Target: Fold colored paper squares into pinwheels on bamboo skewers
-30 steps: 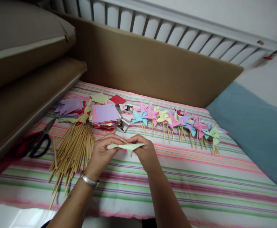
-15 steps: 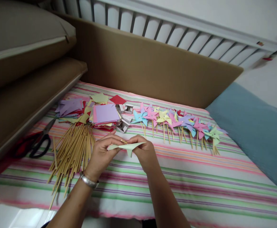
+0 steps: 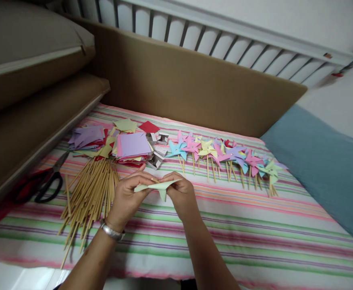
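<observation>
- Hands are meeting just above the striped bedsheet, near its front middle, and working on one folded piece of paper
- Left hand is pinching the left end of a pale green paper pinwheel, with thumb and fingertips closing on the fold; a silver bracelet is sitting on that wrist
- Right hand is gripping the right part of the same pinwheel from behind, fingers curled around it, so both hands are pressing in on the paper from either side
- A thin stick tip is poking up between the two thumbs, though whether it is passing through the paper is hard to tell
- The pinwheel is hanging in the air between the hands, one point drooping down toward the sheet
- A pile of bamboo sticks is lying fanned out just left of the left hand
- Stacks of coloured paper squares are lying beyond the sticks, with small grey boxes just beside them
- A row of finished pinwheels on sticks is stretching away to the right, beyond the hands
- Scissors are lying at the far left, well apart from the hands
- A blue pillow is resting at the right edge
</observation>
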Demonstrator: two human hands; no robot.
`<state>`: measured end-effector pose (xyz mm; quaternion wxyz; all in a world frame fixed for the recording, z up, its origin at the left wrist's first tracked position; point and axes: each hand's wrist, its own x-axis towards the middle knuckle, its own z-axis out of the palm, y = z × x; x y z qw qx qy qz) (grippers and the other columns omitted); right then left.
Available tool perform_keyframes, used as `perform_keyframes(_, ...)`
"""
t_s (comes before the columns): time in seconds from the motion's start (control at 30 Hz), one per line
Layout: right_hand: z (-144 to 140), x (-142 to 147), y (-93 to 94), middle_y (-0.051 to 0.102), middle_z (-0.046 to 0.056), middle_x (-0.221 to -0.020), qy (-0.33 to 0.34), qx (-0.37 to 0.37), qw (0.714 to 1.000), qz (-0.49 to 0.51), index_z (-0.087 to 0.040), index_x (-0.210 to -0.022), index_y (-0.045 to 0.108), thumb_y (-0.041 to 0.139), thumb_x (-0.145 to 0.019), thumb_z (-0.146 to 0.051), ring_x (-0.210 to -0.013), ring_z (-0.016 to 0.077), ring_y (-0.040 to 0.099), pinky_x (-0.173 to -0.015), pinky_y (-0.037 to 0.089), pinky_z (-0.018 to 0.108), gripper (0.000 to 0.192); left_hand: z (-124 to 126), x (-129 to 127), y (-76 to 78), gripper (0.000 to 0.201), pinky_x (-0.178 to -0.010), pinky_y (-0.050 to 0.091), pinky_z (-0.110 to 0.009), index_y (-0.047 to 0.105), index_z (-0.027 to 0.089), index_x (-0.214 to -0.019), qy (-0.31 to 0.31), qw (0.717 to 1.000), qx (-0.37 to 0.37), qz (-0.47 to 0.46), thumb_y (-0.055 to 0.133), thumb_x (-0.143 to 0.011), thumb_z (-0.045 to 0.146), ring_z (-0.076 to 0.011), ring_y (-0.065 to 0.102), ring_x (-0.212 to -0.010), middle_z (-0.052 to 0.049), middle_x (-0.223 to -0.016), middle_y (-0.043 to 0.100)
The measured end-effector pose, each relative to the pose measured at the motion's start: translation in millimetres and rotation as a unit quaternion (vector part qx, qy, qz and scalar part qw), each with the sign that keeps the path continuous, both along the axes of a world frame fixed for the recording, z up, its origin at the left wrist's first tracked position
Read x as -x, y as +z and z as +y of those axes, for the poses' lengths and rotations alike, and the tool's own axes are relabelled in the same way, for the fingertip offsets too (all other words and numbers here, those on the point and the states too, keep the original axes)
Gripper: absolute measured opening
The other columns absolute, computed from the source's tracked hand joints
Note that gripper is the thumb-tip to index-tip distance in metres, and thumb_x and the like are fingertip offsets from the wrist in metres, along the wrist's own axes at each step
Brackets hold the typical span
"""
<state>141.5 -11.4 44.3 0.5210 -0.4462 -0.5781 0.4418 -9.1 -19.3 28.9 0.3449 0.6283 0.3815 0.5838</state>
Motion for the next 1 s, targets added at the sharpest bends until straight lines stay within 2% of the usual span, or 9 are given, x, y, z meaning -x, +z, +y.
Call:
perform_keyframes(0.33,-2.5,-0.7,-3.8,0.06,0.0,-0.073,-0.011,-0.031,0.999,-0.023,-0.022,-0.069,0.068,0.058,-0.068,-0.009,-0.07,0.0139,0.058,-0.062,0.044,0.025,0.016,1.6,0.6,-2.5,0.002,-0.1,0.036,-0.046,0.069,0.023,-0.073,-0.005,1.0,-0.01,-0.014,0.068,-0.073,0.022,-0.0182,0.066,-0.08,-0.003,-0.082,0.071)
perform_keyframes(0.53,-2.9,-1.0,-0.8,0.061,0.001,-0.074,-0.015,-0.004,1.0,-0.02,-0.022,-0.068,0.069,0.061,-0.068,-0.013,-0.066,0.0138,0.057,-0.056,0.043,0.024,0.011,1.6,1.7,1.1,0.004,-0.099,0.037,-0.044,0.07,0.024,-0.073,-0.007,1.0,-0.018,-0.013,0.068,-0.072,0.02,-0.0186,0.066,-0.08,-0.003,-0.081,0.072)
perform_keyframes(0.7,-3.5,-1.1,0.1,0.062,0.001,-0.074,-0.022,-0.004,0.999,-0.032,-0.021,-0.068,0.069,0.061,-0.068,-0.012,-0.069,0.0142,0.057,-0.062,0.044,0.025,0.012,1.5,2.2,0.2,0.008,-0.102,0.034,-0.045,0.069,0.023,-0.074,-0.021,0.999,-0.024,-0.026,0.068,-0.072,0.016,-0.0177,0.066,-0.08,-0.002,-0.08,0.071)
perform_keyframes(1.0,-3.1,-1.4,-5.8,0.061,0.0,-0.073,-0.02,-0.004,1.0,-0.01,-0.022,-0.069,0.069,0.061,-0.067,-0.01,-0.068,0.0134,0.058,-0.06,0.044,0.024,0.014,2.3,1.6,1.8,0.008,-0.103,0.032,-0.045,0.069,0.021,-0.073,-0.032,0.999,-0.02,-0.031,0.067,-0.072,0.013,-0.0169,0.065,-0.08,-0.002,-0.079,0.071)
